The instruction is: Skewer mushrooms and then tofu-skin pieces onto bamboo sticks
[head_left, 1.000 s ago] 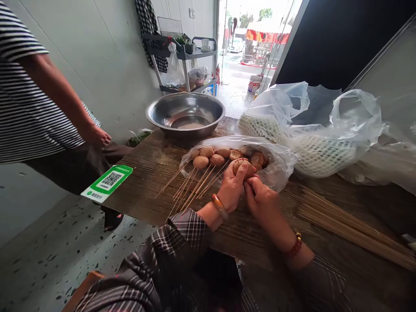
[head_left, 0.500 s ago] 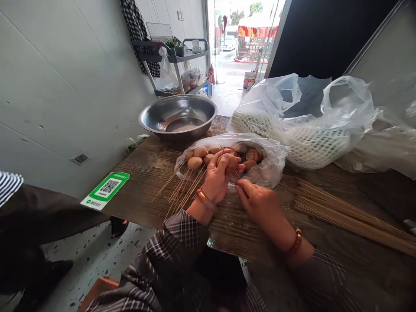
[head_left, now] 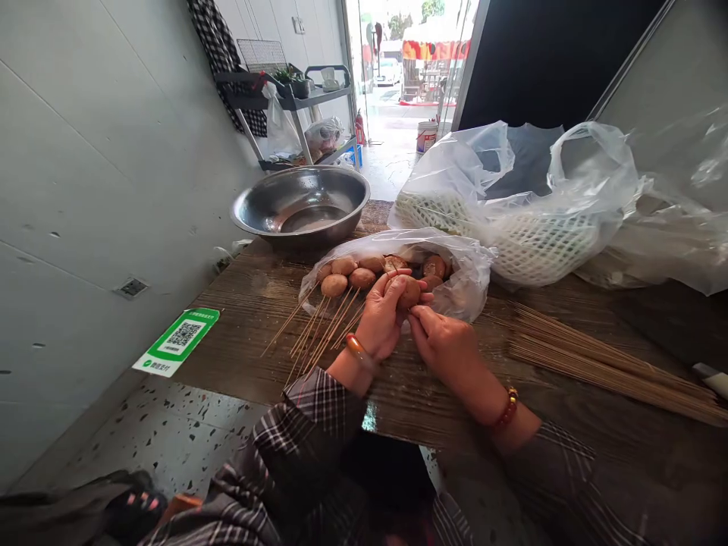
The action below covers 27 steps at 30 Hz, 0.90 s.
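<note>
My left hand [head_left: 382, 312] is closed around a round brown mushroom [head_left: 407, 292], its cap held between thumb and fingers. Just below the cap, my right hand [head_left: 447, 341] pinches a thin bamboo skewer, mostly hidden by the fingers. How deep the skewer sits in the mushroom cannot be seen. Behind both hands lies an open clear plastic bag [head_left: 471, 292] with loose mushrooms inside. At the bag's left edge rest several skewered mushrooms [head_left: 334, 285], their sticks [head_left: 318, 334] pointing toward me across the wooden table.
A bundle of bamboo skewers [head_left: 597, 364] lies on the right of the table [head_left: 244, 334]. At the back left stands a steel basin [head_left: 250, 214]. Plastic bags with net-wrapped contents [head_left: 546, 243] fill the back right. A QR card [head_left: 180, 341] lies by the left edge. Part of another person [head_left: 85, 508] shows at lower left.
My right hand has moved up close against the mushroom, and the skewer length showing between them has shortened. The other person's leg at the left has shifted lower. The view has turned slightly right.
</note>
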Tool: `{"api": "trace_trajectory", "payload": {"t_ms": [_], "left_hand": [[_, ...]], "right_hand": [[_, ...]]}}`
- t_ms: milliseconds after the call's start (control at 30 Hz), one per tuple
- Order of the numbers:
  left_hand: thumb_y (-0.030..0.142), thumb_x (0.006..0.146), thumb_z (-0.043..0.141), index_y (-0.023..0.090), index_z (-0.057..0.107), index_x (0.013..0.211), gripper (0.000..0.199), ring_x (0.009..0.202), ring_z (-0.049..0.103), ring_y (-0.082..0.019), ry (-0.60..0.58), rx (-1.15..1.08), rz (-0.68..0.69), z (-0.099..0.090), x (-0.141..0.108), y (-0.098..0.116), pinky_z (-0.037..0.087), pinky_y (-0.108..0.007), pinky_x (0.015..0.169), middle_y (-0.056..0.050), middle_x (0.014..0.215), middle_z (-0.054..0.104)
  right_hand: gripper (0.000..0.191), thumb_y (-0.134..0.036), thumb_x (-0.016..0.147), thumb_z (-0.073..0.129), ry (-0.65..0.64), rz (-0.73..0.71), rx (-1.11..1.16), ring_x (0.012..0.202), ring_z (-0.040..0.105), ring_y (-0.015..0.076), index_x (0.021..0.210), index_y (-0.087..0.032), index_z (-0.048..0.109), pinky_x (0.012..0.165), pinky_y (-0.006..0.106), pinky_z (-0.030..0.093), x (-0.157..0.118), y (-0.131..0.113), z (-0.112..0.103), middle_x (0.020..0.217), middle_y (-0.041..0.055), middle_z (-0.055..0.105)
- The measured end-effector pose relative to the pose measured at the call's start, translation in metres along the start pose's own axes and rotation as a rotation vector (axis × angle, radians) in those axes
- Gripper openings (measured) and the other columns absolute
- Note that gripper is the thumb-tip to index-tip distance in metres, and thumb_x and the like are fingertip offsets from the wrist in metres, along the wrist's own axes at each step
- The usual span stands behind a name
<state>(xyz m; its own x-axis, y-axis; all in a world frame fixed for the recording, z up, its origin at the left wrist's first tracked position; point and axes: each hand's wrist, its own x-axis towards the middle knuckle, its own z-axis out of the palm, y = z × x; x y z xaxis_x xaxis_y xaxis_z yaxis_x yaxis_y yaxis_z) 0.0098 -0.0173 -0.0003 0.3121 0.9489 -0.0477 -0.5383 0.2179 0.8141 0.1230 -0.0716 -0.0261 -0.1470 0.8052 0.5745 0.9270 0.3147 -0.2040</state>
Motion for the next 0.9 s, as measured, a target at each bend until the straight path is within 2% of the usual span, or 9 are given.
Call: {"api": "trace_trajectory", "payload": {"t_ms": [133,233,367,433,567,633,767,833,900], "left_hand": [[0.04,0.084,0.07,0.015,0.06,0.107,0.035,0.08,0.074,-0.021,0.001,0.019,-0.025,-0.005,0.002,0.008,0.058,-0.034,0.077,-0.009,0.094,0.075],[0.037,0.085,0.068,0.015,0.06,0.106,0.031,0.081,0.074,-0.022,0.027,0.035,0.003,-0.01,0.006,0.011,0.058,-0.038,0.08,-0.01,0.094,0.076],[0.035,0.086,0.063,0.015,0.062,0.104,0.027,0.085,0.074,-0.022,0.07,0.041,0.061,-0.016,0.011,0.012,0.057,-0.039,0.085,-0.01,0.095,0.077],[0.035,0.085,0.062,0.015,0.062,0.103,0.027,0.085,0.073,-0.022,0.064,0.053,0.085,-0.016,0.011,0.013,0.056,-0.038,0.085,-0.01,0.094,0.077],[0.04,0.086,0.065,0.015,0.063,0.108,0.033,0.087,0.072,-0.022,0.007,0.092,0.081,-0.014,0.01,0.013,0.056,-0.036,0.083,-0.011,0.096,0.077],[0.046,0.088,0.063,0.015,0.063,0.112,0.039,0.089,0.072,-0.021,-0.008,0.092,0.078,-0.014,0.011,0.014,0.056,-0.034,0.082,-0.011,0.102,0.076],[0.053,0.092,0.057,0.015,0.063,0.11,0.043,0.082,0.07,-0.016,0.041,0.094,0.099,-0.018,0.018,0.01,0.055,-0.029,0.075,-0.01,0.1,0.074],[0.047,0.091,0.061,0.015,0.063,0.108,0.036,0.077,0.069,-0.014,0.07,0.178,0.124,-0.022,0.022,0.005,0.055,-0.027,0.071,-0.008,0.094,0.073],[0.039,0.089,0.066,0.014,0.063,0.106,0.03,0.074,0.068,-0.013,0.078,0.289,0.147,-0.024,0.025,0.001,0.054,-0.025,0.069,-0.007,0.091,0.072]], "right_hand": [[0.03,-0.028,0.103,0.046,0.002,-0.004,0.044,0.061,0.065,0.0169,0.091,-0.017,0.071,0.056,0.029,0.041,-0.001,0.0,-0.003,0.077,0.0056,0.076],[0.029,-0.029,0.104,0.046,0.006,-0.001,0.185,0.076,0.07,0.0183,0.102,-0.016,0.072,0.068,0.028,0.048,0.0,0.0,-0.012,0.091,0.0086,0.077],[0.026,-0.031,0.103,0.048,0.031,0.124,0.405,0.088,0.069,0.0191,0.104,-0.018,0.07,0.078,0.03,0.051,0.006,0.005,-0.021,0.101,0.0092,0.075],[0.023,-0.034,0.099,0.053,-0.003,0.197,0.521,0.085,0.067,0.0194,0.1,-0.018,0.069,0.076,0.031,0.051,0.008,0.007,-0.02,0.098,0.0084,0.074],[0.025,-0.041,0.096,0.053,-0.266,0.358,0.953,0.062,0.064,0.0154,0.09,-0.018,0.063,0.061,0.029,0.049,0.011,0.005,-0.015,0.076,0.0025,0.069],[0.029,-0.045,0.096,0.051,-0.332,0.455,1.142,0.049,0.058,0.012,0.089,-0.019,0.059,0.051,0.026,0.045,0.012,0.004,-0.014,0.068,-0.0011,0.064],[0.03,-0.048,0.093,0.055,-0.125,0.532,1.134,0.042,0.048,0.0081,0.097,-0.018,0.061,0.042,0.022,0.036,0.013,0.011,-0.018,0.063,-0.0054,0.056],[0.031,-0.048,0.093,0.056,-0.054,0.541,1.102,0.042,0.046,0.0076,0.1,-0.018,0.062,0.042,0.022,0.035,0.014,0.017,-0.02,0.062,-0.0059,0.054],[0.034,-0.05,0.092,0.059,-0.038,0.559,1.107,0.042,0.046,0.0077,0.102,-0.018,0.063,0.041,0.022,0.035,0.014,0.021,-0.022,0.061,-0.0059,0.055]]}}
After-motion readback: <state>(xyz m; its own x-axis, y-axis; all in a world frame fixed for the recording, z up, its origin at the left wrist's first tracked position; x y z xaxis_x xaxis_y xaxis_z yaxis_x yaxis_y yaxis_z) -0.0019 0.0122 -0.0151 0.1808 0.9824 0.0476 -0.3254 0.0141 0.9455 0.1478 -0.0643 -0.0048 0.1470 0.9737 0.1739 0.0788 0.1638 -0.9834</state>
